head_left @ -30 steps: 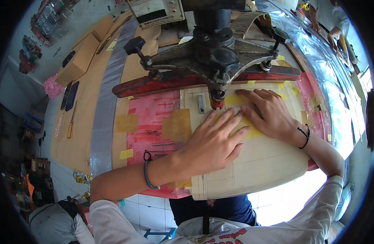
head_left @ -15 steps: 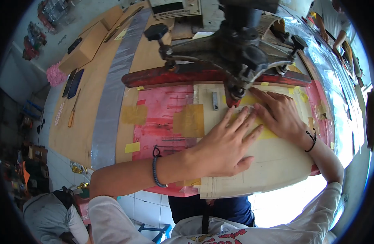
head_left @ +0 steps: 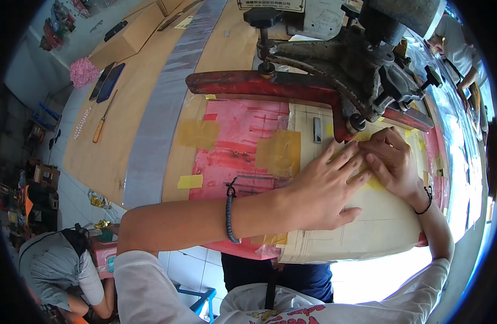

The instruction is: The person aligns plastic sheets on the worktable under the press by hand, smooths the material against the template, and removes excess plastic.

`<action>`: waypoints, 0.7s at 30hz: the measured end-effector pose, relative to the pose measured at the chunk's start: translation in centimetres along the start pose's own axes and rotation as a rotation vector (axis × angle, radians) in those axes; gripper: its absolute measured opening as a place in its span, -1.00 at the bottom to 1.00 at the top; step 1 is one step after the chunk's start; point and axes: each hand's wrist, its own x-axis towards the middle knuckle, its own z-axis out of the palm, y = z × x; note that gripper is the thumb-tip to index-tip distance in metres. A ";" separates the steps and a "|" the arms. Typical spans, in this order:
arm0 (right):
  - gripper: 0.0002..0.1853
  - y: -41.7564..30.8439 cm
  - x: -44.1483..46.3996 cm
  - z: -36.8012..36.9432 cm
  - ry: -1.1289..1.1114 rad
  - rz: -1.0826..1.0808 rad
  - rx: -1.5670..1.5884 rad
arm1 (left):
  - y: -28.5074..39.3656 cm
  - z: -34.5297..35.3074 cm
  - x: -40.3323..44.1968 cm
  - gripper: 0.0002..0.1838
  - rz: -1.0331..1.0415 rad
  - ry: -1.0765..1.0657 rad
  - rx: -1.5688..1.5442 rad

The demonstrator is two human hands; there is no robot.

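My left hand (head_left: 329, 189) lies flat with its fingers spread on the cream sheet (head_left: 367, 232), fingertips just below the tip of a red press bar (head_left: 248, 82). My right hand (head_left: 391, 162) rests on the same sheet at the right of that tip, its fingers bent and drawn together; whether anything is under them is hidden. A black metal clamp arm (head_left: 324, 59) with knobs holds the bar. A small metal piece (head_left: 317, 130) lies on the sheet left of the tip. Pink material (head_left: 232, 140) with yellow tape patches (head_left: 278, 153) is at the left.
On the wooden table (head_left: 151, 108) are two phones (head_left: 110, 82), a wooden-handled tool (head_left: 99, 129), a cardboard box (head_left: 124, 40) and a pink bundle (head_left: 83, 72). One person (head_left: 56, 264) bends at lower left; another person (head_left: 456, 48) is at upper right. Clear plastic covers the right side.
The view has shifted, so bar and sheet appear farther right. My right hand's fingers, stretched out before, are now bent. My left hand stays spread on the sheet.
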 end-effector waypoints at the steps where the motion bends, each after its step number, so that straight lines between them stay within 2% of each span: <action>1: -0.74 0.0 0.0 0.0 -0.005 -0.009 -0.010 | 0.0 0.1 0.0 -0.19 0.001 0.011 0.002; 21: -0.69 0.1 0.1 -0.1 -0.012 -0.018 -0.026 | -0.3 -0.5 0.0 -0.25 -0.009 0.035 -0.003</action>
